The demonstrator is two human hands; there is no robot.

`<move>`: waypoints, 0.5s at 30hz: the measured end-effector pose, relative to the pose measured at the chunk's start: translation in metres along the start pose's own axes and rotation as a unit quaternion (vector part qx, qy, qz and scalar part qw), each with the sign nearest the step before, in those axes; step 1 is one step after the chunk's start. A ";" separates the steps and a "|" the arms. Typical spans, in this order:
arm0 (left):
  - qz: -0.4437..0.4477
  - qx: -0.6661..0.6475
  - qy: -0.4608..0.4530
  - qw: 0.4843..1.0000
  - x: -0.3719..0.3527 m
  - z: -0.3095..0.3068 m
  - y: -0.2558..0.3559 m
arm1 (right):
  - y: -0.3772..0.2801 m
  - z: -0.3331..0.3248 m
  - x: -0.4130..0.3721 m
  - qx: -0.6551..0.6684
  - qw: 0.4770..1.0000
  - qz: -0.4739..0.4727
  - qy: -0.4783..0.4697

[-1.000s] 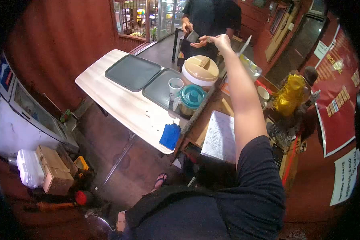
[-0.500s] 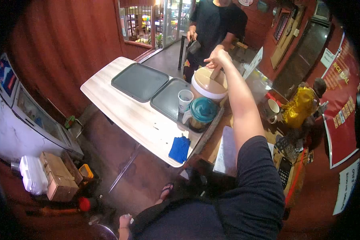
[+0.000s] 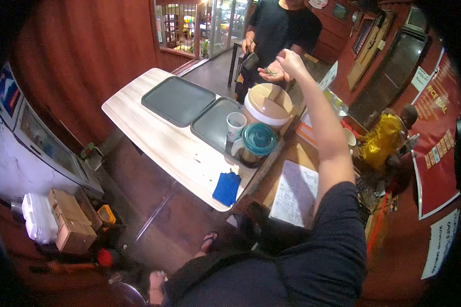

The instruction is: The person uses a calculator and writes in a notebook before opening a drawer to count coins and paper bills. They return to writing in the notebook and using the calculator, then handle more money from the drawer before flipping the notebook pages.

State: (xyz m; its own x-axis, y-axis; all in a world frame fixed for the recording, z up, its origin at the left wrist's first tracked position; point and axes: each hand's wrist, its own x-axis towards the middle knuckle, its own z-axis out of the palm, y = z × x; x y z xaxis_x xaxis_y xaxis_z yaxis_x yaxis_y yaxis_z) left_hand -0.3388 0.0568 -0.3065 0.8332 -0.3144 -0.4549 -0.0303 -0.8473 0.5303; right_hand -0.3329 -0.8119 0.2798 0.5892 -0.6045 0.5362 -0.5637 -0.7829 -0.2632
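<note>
My right hand [image 3: 292, 64] is raised at the end of my outstretched arm, its fingers curled closed; whether anything is inside is hidden. Right beside it, the other person's open palm [image 3: 277, 74] faces up with a few small coin-like pieces [image 3: 269, 71] on it. Below both hands stands a round tub [image 3: 264, 115] with a tan lid. My left hand [image 3: 158, 279] hangs low near my body, fingers closed around something small and pale that I cannot make out. The other person's far hand [image 3: 249, 42] holds a dark wallet-like object [image 3: 250, 60].
On the pale table [image 3: 164, 153] are two dark trays [image 3: 178, 101], a white cup [image 3: 235, 125], a teal-lidded pitcher [image 3: 257, 143] and a blue cloth [image 3: 226, 188]. A written sheet [image 3: 295, 192] lies on the counter at right. Foam boxes [image 3: 40, 217] and a cardboard box [image 3: 72, 220] sit at left.
My right hand has drawn up and right, from fingers spread over the other person's hand to curled closed. The other person's palm with small pieces now shows. More of the written sheet is visible.
</note>
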 end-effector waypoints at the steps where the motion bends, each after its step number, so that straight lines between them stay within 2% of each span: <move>1: 0.323 0.291 0.063 0.898 0.038 0.016 -0.017 | -0.026 -0.025 -0.025 0.054 0.997 -0.027 -0.037; 2: 0.221 0.142 0.033 0.964 0.047 -0.003 0.029 | -0.052 -0.048 -0.057 0.093 0.988 -0.085 -0.088; 3: 0.273 0.189 0.040 0.942 0.055 -0.009 0.067 | -0.077 -0.070 -0.093 0.134 0.971 -0.142 -0.137; 4: 0.209 0.115 -0.031 0.971 0.037 -0.045 0.169 | -0.096 -0.091 -0.133 0.124 0.944 -0.243 -0.187; 5: 0.300 -0.011 -0.038 0.953 0.015 -0.068 0.246 | -0.126 -0.114 -0.177 0.129 0.924 -0.246 -0.263; 6: 0.254 0.014 -0.110 0.961 -0.006 -0.090 0.316 | -0.151 -0.146 -0.217 0.086 0.883 -0.265 -0.377; 7: 0.263 -0.058 -0.163 0.949 -0.017 -0.091 0.355 | -0.159 -0.156 -0.252 0.068 0.842 -0.336 -0.416; 8: 0.221 -0.176 -0.271 0.920 -0.046 -0.104 0.406 | -0.169 -0.174 -0.283 0.044 0.811 -0.372 -0.449; 9: 0.249 -0.237 -0.354 0.870 -0.065 -0.111 0.441 | -0.174 -0.188 -0.312 0.021 0.777 -0.404 -0.482; 11: 0.294 -0.369 -0.405 0.783 -0.108 -0.112 0.491 | -0.169 -0.197 -0.360 0.073 0.800 -0.396 -0.445; 12: 0.291 -0.424 -0.408 0.754 -0.129 -0.114 0.512 | -0.165 -0.198 -0.377 0.104 0.833 -0.343 -0.422; 13: 0.285 -0.476 -0.409 0.724 -0.147 -0.113 0.527 | -0.159 -0.194 -0.393 0.157 0.879 -0.285 -0.348; 15: 0.262 -0.544 -0.414 0.681 -0.167 -0.102 0.546 | -0.146 -0.183 -0.418 0.236 0.932 -0.151 -0.228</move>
State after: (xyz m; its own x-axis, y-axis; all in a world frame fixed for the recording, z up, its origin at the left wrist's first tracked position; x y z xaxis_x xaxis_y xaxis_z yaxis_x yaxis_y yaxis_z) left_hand -0.4381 -0.3098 0.1323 0.2556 -0.9668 -0.0075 0.5979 0.1520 0.7870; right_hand -0.6030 -0.4180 0.2411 0.9254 -0.2613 0.2747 -0.0778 -0.8401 -0.5369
